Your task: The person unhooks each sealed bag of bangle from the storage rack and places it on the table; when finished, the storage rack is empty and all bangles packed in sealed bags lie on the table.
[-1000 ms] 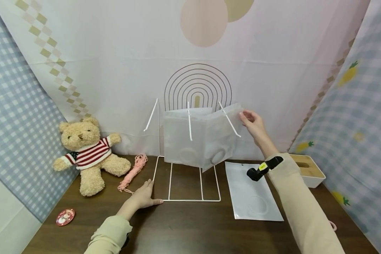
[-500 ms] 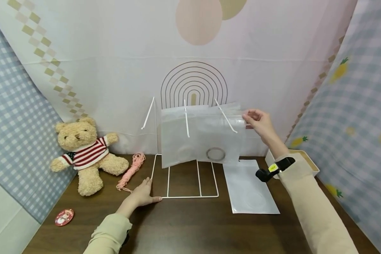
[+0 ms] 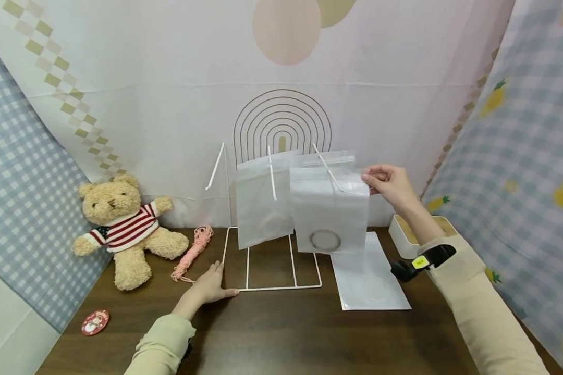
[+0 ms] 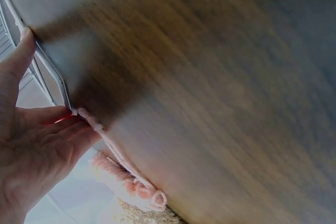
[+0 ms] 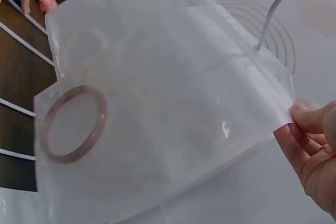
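Note:
My right hand (image 3: 389, 185) pinches the right edge of a translucent zip bag (image 3: 330, 208) with a brownish bangle (image 5: 101, 114) inside, low in the bag. In the right wrist view, the tip of a white prong (image 5: 270, 19) sticks out at the bag's top strip. To its left hangs another translucent bag (image 3: 262, 208) by the middle prong (image 3: 272, 179), a pale ring faintly showing through. My left hand (image 3: 208, 286) rests at the front left corner of the white wire rack (image 3: 277, 288). Its thumb (image 4: 23, 45) lies on the front bar and its fingers along the side.
A further bag (image 3: 372, 281) lies flat right of the rack. Behind my right forearm stands a white box with a wooden lid (image 3: 443, 225). Pink cord (image 3: 194, 252), a teddy bear (image 3: 129, 229) and a red round disc (image 3: 95, 322) are on the left. A curtain (image 3: 183, 130) hangs behind.
The pinched bag has swung from an angle to face forward, ending with its lower edge over the flat bag. My right hand moves right and slightly down; the left hand stays at the rack corner.

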Action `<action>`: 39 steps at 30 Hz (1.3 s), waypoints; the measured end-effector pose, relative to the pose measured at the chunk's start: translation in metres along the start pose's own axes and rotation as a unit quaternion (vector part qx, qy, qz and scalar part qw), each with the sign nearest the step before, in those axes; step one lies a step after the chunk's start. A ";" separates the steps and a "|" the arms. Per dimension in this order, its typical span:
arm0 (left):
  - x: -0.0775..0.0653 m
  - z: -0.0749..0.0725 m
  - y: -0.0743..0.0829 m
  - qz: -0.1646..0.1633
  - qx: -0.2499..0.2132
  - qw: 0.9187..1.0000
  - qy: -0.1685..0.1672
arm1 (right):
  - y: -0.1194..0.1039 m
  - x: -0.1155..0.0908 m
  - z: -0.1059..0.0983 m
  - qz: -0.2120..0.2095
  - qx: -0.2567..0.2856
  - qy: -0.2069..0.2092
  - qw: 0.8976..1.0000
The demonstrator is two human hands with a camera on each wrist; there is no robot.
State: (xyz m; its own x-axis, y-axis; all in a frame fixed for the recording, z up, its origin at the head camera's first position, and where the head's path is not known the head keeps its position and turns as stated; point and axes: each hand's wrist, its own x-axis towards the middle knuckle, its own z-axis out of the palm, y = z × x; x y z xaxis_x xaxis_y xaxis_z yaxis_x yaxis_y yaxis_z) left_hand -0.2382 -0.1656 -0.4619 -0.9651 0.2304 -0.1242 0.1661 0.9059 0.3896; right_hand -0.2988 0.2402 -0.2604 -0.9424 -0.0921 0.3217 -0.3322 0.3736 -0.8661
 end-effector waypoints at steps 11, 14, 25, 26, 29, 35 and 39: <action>0.000 -0.002 0.002 0.001 0.001 1.000 0.000 | -0.008 -0.026 -0.012 0.027 0.016 -0.018 0.999; 0.000 -0.002 0.001 0.002 0.002 1.000 0.001 | -0.010 -0.031 -0.015 0.028 0.017 -0.021 0.999; 0.000 0.000 0.000 0.003 0.003 1.000 -0.001 | -0.012 -0.046 -0.023 0.027 0.088 -0.039 0.995; 0.000 0.000 0.000 0.003 0.002 1.000 -0.001 | -0.012 -0.047 -0.023 0.025 0.103 -0.044 0.993; 0.000 0.001 0.000 0.004 0.001 1.000 0.000 | -0.011 -0.053 -0.026 0.021 0.140 -0.046 0.989; 0.001 0.000 -0.001 0.002 0.004 1.000 -0.001 | -0.008 -0.069 -0.036 0.028 0.207 -0.064 0.976; 0.002 0.000 -0.001 0.004 0.003 1.000 -0.001 | 0.000 -0.083 -0.044 0.035 0.250 -0.088 0.964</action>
State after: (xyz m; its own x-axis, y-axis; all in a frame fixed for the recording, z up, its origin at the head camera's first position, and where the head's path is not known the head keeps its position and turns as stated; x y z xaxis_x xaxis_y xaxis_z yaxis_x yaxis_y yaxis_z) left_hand -0.2406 -0.1658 -0.4624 -0.9634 0.2381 -0.1230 0.1748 0.9061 0.3853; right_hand -0.2187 0.2888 -0.2705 -0.9409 -0.2538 0.2242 -0.2044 -0.1020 -0.9736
